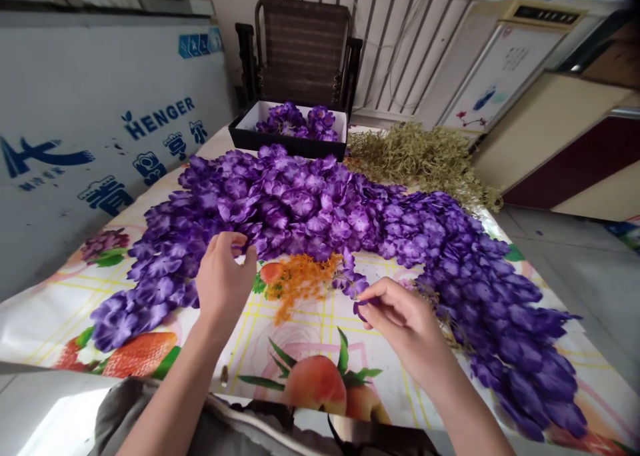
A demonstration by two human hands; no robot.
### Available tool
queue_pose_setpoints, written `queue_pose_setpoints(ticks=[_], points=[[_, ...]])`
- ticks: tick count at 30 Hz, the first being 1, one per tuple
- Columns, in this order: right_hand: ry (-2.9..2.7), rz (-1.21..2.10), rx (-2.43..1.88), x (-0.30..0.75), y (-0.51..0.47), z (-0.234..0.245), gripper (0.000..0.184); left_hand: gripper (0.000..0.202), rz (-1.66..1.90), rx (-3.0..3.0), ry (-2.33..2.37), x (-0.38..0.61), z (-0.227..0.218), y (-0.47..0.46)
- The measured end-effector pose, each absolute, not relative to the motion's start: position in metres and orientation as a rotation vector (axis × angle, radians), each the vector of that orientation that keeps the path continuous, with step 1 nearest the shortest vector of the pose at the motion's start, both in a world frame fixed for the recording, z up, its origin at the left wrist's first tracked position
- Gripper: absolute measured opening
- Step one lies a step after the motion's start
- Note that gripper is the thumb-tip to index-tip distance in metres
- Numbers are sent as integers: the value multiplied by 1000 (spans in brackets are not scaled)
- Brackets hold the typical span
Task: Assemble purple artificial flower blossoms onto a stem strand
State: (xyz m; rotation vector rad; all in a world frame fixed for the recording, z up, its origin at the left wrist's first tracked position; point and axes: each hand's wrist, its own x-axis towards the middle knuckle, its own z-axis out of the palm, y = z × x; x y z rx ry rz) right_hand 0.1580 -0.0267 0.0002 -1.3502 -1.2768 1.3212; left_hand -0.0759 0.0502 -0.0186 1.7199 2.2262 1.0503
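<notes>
A wide heap of purple artificial flower petals [300,206] spreads in an arc across the table. At its front left edge is my left hand [225,273], fingers curled with a bit of purple petal showing between thumb and fingertips. My right hand [403,316] pinches a dark purple flower petal [363,307] between thumb and fingers. Just beyond these fingertips is a small sprig of purple flowers [351,281]; whether it joins the pinched petal I cannot tell. Between my hands lies a loose clump of orange stamens [305,279].
A black box with white lining [287,148] holding purple flowers stands behind the heap. Right of it lies a tangle of greenish stems [420,156]. A fruit-printed cloth [280,349] covers the table. A white freezer [100,109] borders the left, a chair [305,49] the far side.
</notes>
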Motion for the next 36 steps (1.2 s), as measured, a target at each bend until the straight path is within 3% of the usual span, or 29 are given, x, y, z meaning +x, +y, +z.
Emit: queue_pose_setpoints(ticks=[5, 10, 19, 28, 33, 36], points=[[-1314, 1335, -1363, 152, -22, -2, 6, 23, 736, 1788, 2293, -91, -36, 64], [-1323, 1362, -1362, 151, -23, -1, 6, 22, 706, 1740, 2324, -87, -40, 64], [-1306, 1380, -1310, 149, -26, 3, 6, 13, 1100, 1632, 2245, -93, -33, 59], [-1318, 1344, -1308, 146, -25, 1, 7, 14, 1542, 1154, 1799, -95, -25, 51], [-1306, 1327, -1286, 141, -24, 0, 6, 22, 1529, 1084, 1575, -87, -12, 41], [-1234, 1281, -1168, 138, -27, 5, 4, 15, 1441, 1137, 1481, -78, -1, 26]])
